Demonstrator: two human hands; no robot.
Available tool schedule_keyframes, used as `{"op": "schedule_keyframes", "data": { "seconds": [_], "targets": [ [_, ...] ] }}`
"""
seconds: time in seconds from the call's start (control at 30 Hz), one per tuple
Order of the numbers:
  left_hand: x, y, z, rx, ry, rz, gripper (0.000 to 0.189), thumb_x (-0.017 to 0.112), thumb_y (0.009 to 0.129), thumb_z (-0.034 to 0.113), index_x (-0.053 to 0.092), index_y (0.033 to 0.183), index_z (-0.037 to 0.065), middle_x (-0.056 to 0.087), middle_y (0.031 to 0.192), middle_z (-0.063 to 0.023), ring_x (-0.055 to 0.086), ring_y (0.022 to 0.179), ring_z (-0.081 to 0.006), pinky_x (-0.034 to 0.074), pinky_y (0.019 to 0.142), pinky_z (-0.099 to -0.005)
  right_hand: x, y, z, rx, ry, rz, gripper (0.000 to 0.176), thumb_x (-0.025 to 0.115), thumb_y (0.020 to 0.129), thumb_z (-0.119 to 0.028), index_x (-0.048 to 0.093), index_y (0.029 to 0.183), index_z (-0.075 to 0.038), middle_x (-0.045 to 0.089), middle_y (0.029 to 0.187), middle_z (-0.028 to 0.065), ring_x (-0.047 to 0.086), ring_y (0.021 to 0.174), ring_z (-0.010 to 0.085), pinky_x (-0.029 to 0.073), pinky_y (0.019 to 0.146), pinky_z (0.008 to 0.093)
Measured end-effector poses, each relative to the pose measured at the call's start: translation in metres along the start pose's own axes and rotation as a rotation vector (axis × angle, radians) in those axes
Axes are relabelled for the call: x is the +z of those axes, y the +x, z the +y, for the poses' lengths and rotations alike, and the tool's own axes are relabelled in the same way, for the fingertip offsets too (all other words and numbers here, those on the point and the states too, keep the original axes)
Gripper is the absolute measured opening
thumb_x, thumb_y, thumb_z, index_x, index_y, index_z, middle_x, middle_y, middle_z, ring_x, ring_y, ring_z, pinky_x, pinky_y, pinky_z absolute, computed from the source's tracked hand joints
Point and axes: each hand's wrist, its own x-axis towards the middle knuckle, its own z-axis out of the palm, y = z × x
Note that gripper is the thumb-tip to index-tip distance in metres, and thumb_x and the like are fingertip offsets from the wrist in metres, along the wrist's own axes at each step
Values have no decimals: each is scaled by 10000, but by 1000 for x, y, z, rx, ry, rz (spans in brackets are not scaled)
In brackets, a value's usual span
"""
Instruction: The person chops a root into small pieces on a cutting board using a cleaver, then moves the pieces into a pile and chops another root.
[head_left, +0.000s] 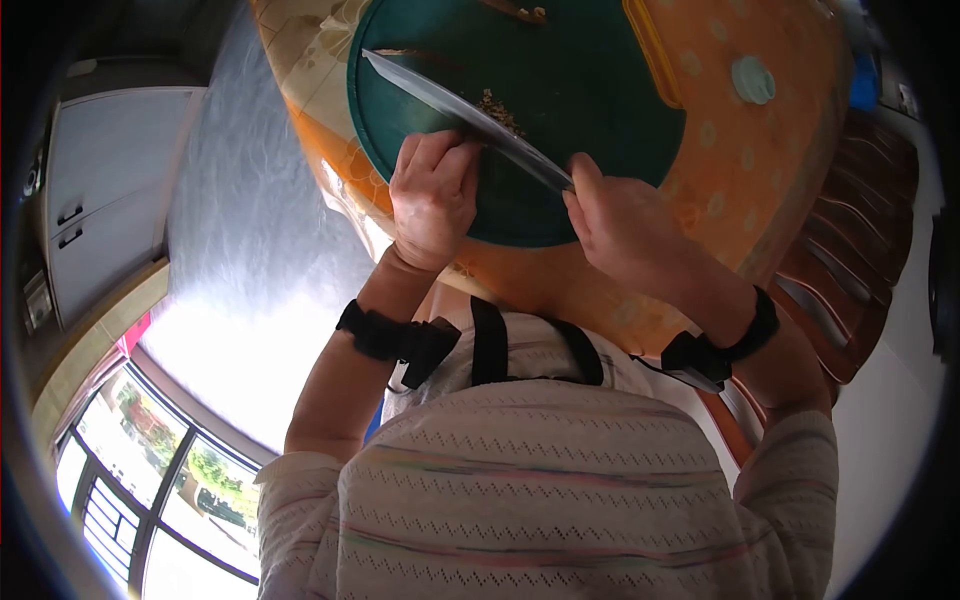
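Observation:
A long knife [455, 108] lies slantwise over a round green cutting board [590, 85], its tip at the upper left. My right hand [625, 222] is closed around the knife's handle end at the lower right. Close below the blade, my left hand [435, 195] has its fingers curled on the board; whatever is under the fingertips is hidden. Small chopped brown bits [497, 110] lie just beyond the blade. A thin brown strip [400, 51] is near the knife tip, and another brown piece [517, 11] sits at the board's far edge.
A yellow-orange tray edge [655, 55] overlaps the board's right side. On the patterned tablecloth [715, 150] stands a pale green cap-like object [753, 80]. A brown wooden chair [850, 240] is at the right, a white cabinet [118, 170] at the left.

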Motion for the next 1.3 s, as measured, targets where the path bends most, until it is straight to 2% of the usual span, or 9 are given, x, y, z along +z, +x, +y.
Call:
{"op": "schedule_keyframes", "data": {
  "seconds": [0.07,0.13,0.43,0.47,0.53,0.57,0.63,0.97,1.3],
  "targets": [
    [0,0,0,1,-7,3,199,692,684,-57,685,846,57,621,849,-61,595,769,-243,493,684,-322,0,-1,0,-15,22,28,146,509,909,-95,393,897,-6,513,580,179,560,561,376,408,490,451],
    [0,-1,-1,-9,-7,5,199,694,684,-57,685,847,57,620,847,-61,595,770,-244,493,684,-321,-3,1,-2,-18,-17,63,128,537,827,-26,413,852,-7,576,587,148,613,575,347,462,507,439],
    [0,0,-1,-15,-12,8,186,691,667,-62,671,817,45,618,844,-65,597,778,-249,494,688,-327,-7,-1,-8,-39,-60,-25,143,528,793,9,407,868,-5,576,577,155,615,547,345,487,478,414],
    [-1,0,0,-18,-13,6,186,691,667,-62,671,817,45,618,844,-65,597,778,-249,494,688,-327,-6,-2,-7,-38,-59,-28,143,528,793,9,407,868,-5,576,577,155,615,547,345,487,478,414],
    [-1,0,0,-16,-16,7,184,685,651,-69,660,797,42,615,836,-69,595,774,-259,492,683,-329,-3,-2,-8,-33,-45,1,132,512,901,-86,402,888,-13,525,562,153,570,534,359,426,459,438],
    [0,0,-1,-20,-19,7,184,685,651,-69,660,797,42,615,836,-69,595,774,-259,492,683,-329,-4,0,-9,-31,-47,-3,132,512,901,-86,402,888,-13,525,562,153,570,534,359,426,459,438],
    [1,-1,-1,-12,-21,14,183,684,641,-70,653,785,39,612,830,-73,591,770,-266,490,679,-330,-7,5,-12,-59,-89,-33,140,515,789,13,413,886,13,584,583,151,625,556,337,491,485,413],
    [0,0,-2,22,-8,-6,173,684,667,-66,664,798,45,622,837,-62,592,764,-255,487,671,-323,0,11,-5,-64,-45,63,120,515,800,-9,424,876,12,585,587,157,627,573,349,494,500,420],
    [2,-2,0,-19,-7,22,177,690,681,-55,676,817,57,624,847,-54,597,767,-238,494,677,-317,-11,6,-9,-35,-44,-11,113,525,834,-18,421,875,1,588,594,155,624,576,350,494,510,426]
  ]
}}
